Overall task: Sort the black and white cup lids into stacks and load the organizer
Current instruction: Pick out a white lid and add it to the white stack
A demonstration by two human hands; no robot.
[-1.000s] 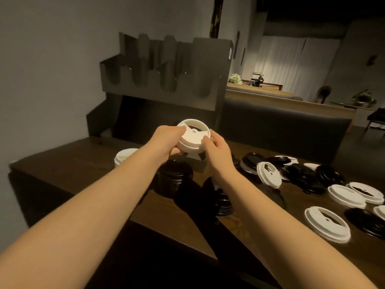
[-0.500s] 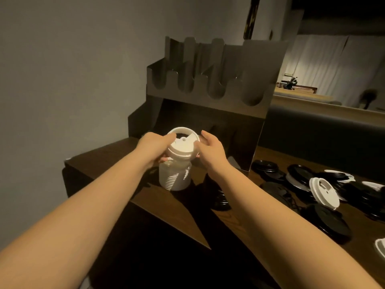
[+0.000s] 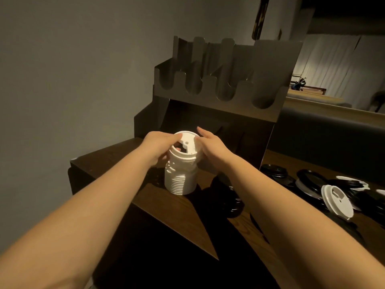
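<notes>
Atop white lid stack (image 3: pixel 180 176) | left hand (image 3: pixel 158 146) fingers grip top lid (image 3: pixel 186 146) | right hand (image 3: pixel 210 146) fingers straight, touching lid

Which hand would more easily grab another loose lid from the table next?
Likely the right hand: the loose lids, such as the white lid, lie on its side of the white stack, while the left hand is across the stack from them.

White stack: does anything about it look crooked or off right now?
Yes. The white stack is uneven: its upper lids sit offset from the neat lower ones, with a kink just below the top lid. Left hand and right hand flank that lid. A lone white lid lies tilted among the black lids.
</notes>
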